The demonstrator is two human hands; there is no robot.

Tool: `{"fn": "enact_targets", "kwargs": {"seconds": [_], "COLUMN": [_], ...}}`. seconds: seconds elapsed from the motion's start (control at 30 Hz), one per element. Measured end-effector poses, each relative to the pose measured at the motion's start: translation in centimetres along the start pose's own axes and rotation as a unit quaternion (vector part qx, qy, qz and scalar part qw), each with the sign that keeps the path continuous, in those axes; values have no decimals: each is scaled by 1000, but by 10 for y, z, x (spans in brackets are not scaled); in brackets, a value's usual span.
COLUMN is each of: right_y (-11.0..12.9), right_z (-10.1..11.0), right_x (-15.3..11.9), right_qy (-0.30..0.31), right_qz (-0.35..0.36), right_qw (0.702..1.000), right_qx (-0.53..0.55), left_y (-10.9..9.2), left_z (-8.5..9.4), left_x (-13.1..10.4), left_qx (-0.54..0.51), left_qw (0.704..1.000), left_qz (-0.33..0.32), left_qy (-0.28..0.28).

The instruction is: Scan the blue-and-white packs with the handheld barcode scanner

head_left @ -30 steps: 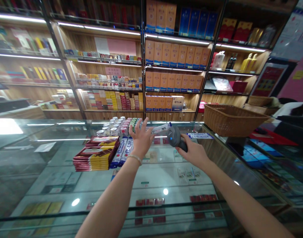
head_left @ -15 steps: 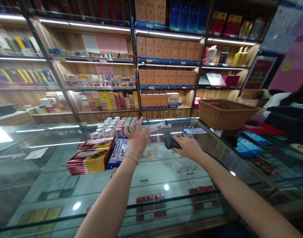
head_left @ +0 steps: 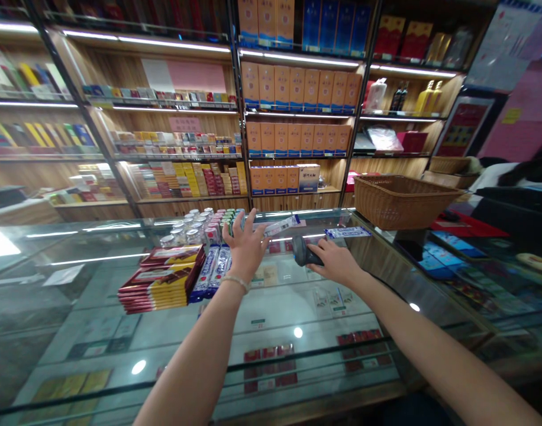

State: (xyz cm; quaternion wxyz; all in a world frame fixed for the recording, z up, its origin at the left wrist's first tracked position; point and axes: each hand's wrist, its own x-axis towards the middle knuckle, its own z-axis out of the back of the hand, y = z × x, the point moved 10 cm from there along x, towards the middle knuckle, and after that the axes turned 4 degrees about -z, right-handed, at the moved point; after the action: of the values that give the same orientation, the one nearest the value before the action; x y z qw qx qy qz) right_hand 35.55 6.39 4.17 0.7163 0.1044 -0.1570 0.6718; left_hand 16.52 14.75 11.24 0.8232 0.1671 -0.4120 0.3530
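Note:
My left hand (head_left: 245, 245) is over the glass counter, its fingers spread at the back. A long blue-and-white wrapped pack (head_left: 283, 225) sticks out from between its thumb and forefinger, with a barcode showing. My right hand (head_left: 335, 260) grips a dark handheld barcode scanner (head_left: 301, 251), its head turned toward the left hand and the pack. Left of my left hand lie stacked red-and-yellow chocolate bars (head_left: 162, 281), with more blue-and-white packs (head_left: 212, 269) beside them. Behind these stand several small cans or bottles (head_left: 193, 225). Another similar pack (head_left: 347, 232) lies flat beyond my right hand.
The glass counter (head_left: 271, 319) has goods on display beneath its top. A wicker basket (head_left: 399, 204) stands at the right, near a red mat (head_left: 468, 226). Shelves of orange boxes (head_left: 302, 89) and small packets (head_left: 177, 142) line the wall. Part of a person shows at far right.
My view has tilted very slightly. The scanner head has turned a little in my right hand; my left hand and the pack stay almost still.

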Motion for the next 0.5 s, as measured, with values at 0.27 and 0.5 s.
{"fn": "enact_targets", "kwargs": {"seconds": [0.27, 0.5], "right_y": [-1, -6], "right_z": [-5, -19], "right_x": [-2, -4], "right_qy": [-70, -69], "right_qz": [45, 18], "right_qw": [996, 997], "right_qx": [12, 25], "left_y": [-1, -2], "left_z": [0, 1], "left_x": [0, 1], "left_qx": [14, 6], "left_qw": [1000, 1000], "left_qz": [0, 11], "left_qy": [14, 28]}}
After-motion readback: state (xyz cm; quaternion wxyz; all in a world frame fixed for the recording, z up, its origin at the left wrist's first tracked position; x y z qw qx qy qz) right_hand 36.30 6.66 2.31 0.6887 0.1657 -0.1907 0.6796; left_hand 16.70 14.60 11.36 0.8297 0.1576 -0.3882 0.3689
